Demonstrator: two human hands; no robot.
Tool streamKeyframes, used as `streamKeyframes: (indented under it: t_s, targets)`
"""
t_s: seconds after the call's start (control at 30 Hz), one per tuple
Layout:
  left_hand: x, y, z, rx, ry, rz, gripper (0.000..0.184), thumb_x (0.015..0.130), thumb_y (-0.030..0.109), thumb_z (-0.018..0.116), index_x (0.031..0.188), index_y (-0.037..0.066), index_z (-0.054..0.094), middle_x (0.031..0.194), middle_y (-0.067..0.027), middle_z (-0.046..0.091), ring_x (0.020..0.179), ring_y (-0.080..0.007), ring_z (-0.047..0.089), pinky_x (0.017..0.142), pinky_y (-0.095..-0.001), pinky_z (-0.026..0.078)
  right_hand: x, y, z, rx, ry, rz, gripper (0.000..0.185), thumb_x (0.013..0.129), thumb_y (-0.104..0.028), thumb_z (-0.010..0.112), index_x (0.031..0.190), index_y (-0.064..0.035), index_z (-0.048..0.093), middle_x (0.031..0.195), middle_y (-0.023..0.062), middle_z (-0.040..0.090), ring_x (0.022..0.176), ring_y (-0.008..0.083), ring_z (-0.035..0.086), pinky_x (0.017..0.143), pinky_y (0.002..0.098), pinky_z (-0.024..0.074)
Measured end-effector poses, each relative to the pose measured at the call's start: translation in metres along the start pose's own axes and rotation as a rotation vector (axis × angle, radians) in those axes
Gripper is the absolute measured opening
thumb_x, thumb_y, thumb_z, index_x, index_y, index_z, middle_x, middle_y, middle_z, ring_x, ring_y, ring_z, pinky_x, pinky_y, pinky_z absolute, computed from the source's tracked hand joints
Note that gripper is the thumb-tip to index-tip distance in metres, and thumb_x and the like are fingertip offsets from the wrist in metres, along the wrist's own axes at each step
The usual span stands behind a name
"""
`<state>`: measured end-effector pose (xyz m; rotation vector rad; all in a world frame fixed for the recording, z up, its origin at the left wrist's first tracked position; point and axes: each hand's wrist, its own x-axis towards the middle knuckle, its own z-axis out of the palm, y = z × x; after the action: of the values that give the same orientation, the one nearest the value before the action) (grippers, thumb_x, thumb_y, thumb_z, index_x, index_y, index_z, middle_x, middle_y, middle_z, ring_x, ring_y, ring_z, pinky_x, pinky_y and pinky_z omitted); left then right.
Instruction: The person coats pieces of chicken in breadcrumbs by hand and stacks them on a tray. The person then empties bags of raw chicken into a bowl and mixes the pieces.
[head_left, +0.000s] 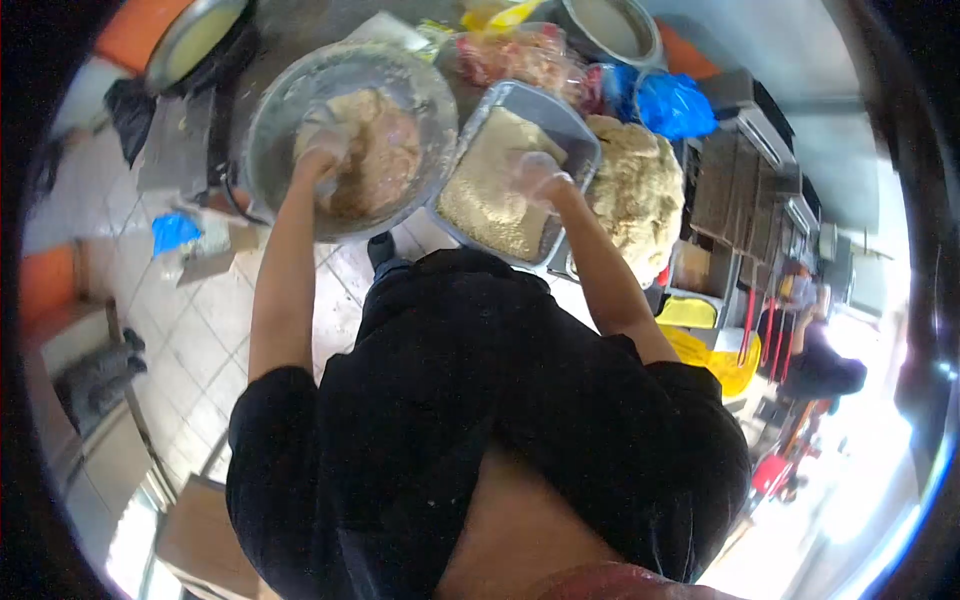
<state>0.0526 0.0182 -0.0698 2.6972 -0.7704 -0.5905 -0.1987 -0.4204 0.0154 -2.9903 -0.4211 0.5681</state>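
My left hand [328, 145], in a clear glove, reaches into a large round metal bowl [262, 170]. It touches a wet, pinkish-beige mixture [385, 145], which looks like battered raw meat. Its fingers blend into the coating and blur. Beside the bowl stands a grey rectangular tub [585, 140] with pale, crumbly breading [485, 195]. Over the right part of that breading is my right hand [541, 180], also in a clear glove. The fingers point into the tub, but blur hides how far they are bent and whether anything is in them.
Right of the tub lies a big heap of pale breaded pieces [640, 195]. Behind are a bag of reddish pieces [515, 60], a blue plastic bag [675, 105] and a metal pot [610, 30]. Another person [815, 355] is at far right. A cardboard box [215, 535] stands at lower left.
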Motion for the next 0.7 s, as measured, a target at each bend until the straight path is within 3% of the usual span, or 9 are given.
streamKeyframes:
  t_s: [0.07,0.1,0.17,0.27,0.4,0.43,0.5,0.63,0.7]
  targets:
    - [-0.035,0.007,-0.007,-0.191,0.521,0.426,0.029,0.087,0.031,0.052,0.105,0.010,0.064,0.099,-0.0173,0.067,0.089,-0.0340,0.064,0.078,-0.0411,0.049,-0.017,-0.040,-0.089,0.104,-0.163,0.170,0.042,0.082,-0.041,0.060,0.096,-0.0015,0.067,0.095,0.0212,0.066,0.090,0.0341,0.064,0.083,0.0413,0.0488]
    - [-0.049,0.028,-0.030,-0.196,0.511,0.456,0.029,0.087,0.031,0.052,0.105,0.010,0.064,0.099,-0.0173,0.067,0.089,-0.0340,0.064,0.078,-0.0411,0.049,-0.024,-0.059,-0.122,0.219,-0.334,0.296,0.045,0.081,-0.044,0.061,0.094,-0.0012,0.068,0.096,0.0212,0.066,0.092,0.0345,0.063,0.084,0.0422,0.0482]
    - [-0.072,0.077,-0.087,-0.166,0.027,0.043,0.038,0.083,0.030,0.060,0.108,0.003,0.065,0.096,-0.0140,0.068,0.087,-0.0258,0.064,0.077,-0.0371,0.047,-0.026,-0.055,-0.119,0.213,-0.316,0.280,0.046,0.079,-0.043,0.063,0.096,-0.0007,0.067,0.096,0.0211,0.066,0.092,0.0348,0.063,0.084,0.0421,0.0479]
    - [-0.088,0.100,-0.096,-0.588,-0.001,-0.191,0.041,0.084,0.034,0.060,0.113,0.006,0.065,0.094,-0.0107,0.068,0.085,-0.0239,0.063,0.076,-0.0365,0.047,-0.037,-0.066,-0.142,0.233,-0.286,0.256,0.051,0.076,-0.044,0.066,0.102,0.0001,0.066,0.098,0.0213,0.066,0.094,0.0350,0.063,0.086,0.0421,0.0475]
    - [-0.068,0.036,-0.041,-0.636,0.143,-0.097,0.045,0.081,0.041,0.062,0.110,0.008,0.067,0.096,-0.0129,0.068,0.088,-0.0267,0.064,0.079,-0.0368,0.048,-0.061,-0.058,-0.136,0.501,-0.046,0.283,0.045,0.080,-0.033,0.066,0.114,-0.0032,0.061,0.108,0.0209,0.064,0.102,0.0338,0.060,0.090,0.0417,0.0454]
    - [-0.073,0.047,-0.050,-0.436,0.118,-0.145,0.046,0.080,0.044,0.061,0.108,0.008,0.068,0.098,-0.0151,0.068,0.091,-0.0291,0.064,0.080,-0.0381,0.048,-0.068,-0.048,-0.129,0.504,-0.042,0.284,0.045,0.080,-0.033,0.066,0.114,-0.0032,0.061,0.108,0.0209,0.064,0.102,0.0338,0.060,0.090,0.0417,0.0454]
    - [-0.086,0.080,-0.075,-0.233,0.092,-0.185,0.048,0.079,0.047,0.061,0.105,0.008,0.069,0.100,-0.0173,0.068,0.094,-0.0314,0.065,0.082,-0.0394,0.048,-0.084,-0.026,-0.118,0.996,0.301,-0.009,0.039,0.086,-0.019,0.060,0.123,-0.0062,0.056,0.116,0.0177,0.061,0.109,0.0295,0.058,0.094,0.0405,0.0432]
    - [-0.102,0.110,-0.098,-0.031,0.032,-0.402,0.053,0.078,0.053,0.059,0.102,0.006,0.070,0.104,-0.0207,0.067,0.103,-0.0335,0.063,0.087,-0.0413,0.048,-0.134,-0.021,-0.199,0.966,0.082,0.300,0.030,0.088,-0.008,0.060,0.118,-0.0078,0.060,0.123,0.0086,0.061,0.114,0.0229,0.054,0.100,0.0300,0.0403]
    - [-0.101,0.112,-0.098,0.020,-0.010,-0.426,0.054,0.079,0.053,0.057,0.100,0.006,0.070,0.104,-0.0211,0.067,0.105,-0.0336,0.062,0.088,-0.0413,0.048,-0.156,0.022,-0.188,-0.222,0.375,0.029,0.030,0.088,-0.009,0.061,0.118,-0.0083,0.060,0.123,0.0040,0.060,0.112,0.0188,0.054,0.100,0.0274,0.0406]
